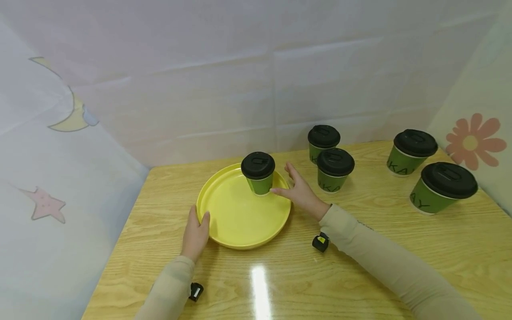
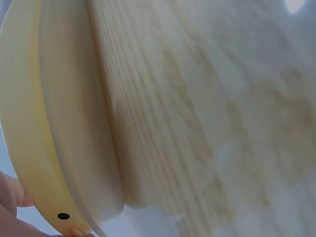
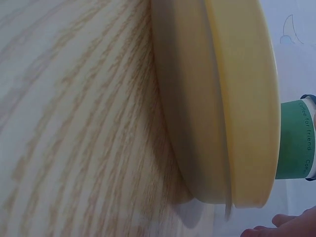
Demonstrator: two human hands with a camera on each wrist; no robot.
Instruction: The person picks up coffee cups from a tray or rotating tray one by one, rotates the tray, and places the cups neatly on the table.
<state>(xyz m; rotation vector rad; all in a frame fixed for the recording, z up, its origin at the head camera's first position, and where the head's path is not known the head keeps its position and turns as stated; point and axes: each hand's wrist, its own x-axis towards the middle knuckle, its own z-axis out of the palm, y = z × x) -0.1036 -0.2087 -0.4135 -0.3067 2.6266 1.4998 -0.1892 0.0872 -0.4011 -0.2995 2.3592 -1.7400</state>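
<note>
A round yellow tray (image 1: 244,218) lies on the wooden table. My left hand (image 1: 196,233) grips its left rim, thumb over the edge and fingers along the outer side; in the left wrist view the tray's side wall (image 2: 22,113) fills the left part. Standing on the tray near its back right is a green paper coffee cup (image 1: 261,183) with a black lid. Beside that cup my right hand (image 1: 302,195) reaches over the tray's right rim, thumb and fingers spread apart. Whether the thumb tip touches the cup I cannot tell. The right wrist view shows the cup's printed side (image 3: 294,143).
Right of the tray, two matching lidded cups stand close together, a rear one (image 1: 324,140) and a front one (image 1: 335,171). Farther right are another cup (image 1: 410,153) and a nearer one (image 1: 440,189). Behind the table (image 1: 360,271) hangs a pale cloth backdrop (image 1: 200,89).
</note>
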